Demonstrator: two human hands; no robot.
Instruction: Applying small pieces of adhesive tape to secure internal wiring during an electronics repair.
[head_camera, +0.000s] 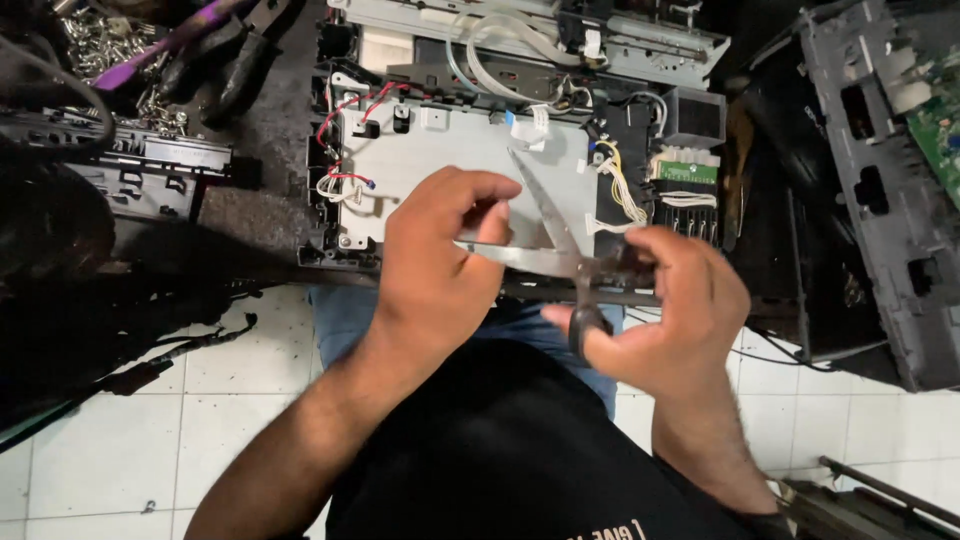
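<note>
Head view, right hand (672, 312) grip closed around open scissors (560, 255), left hand (435, 262) pinching lower blade.

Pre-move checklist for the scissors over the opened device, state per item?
1. Right hand grips scissors by the handles: ok.
2. Blades apart: ok, spread in a V.
3. Left hand away from cutting edges: not ok, fingers pinch the lower blade.
4. Yellow and white wire bundle free of blades: ok, apart to the right.
5. Metal cover plate unobstructed: not ok, hands and blades overlap it.
6. Anything between the blades: cannot tell.
</note>
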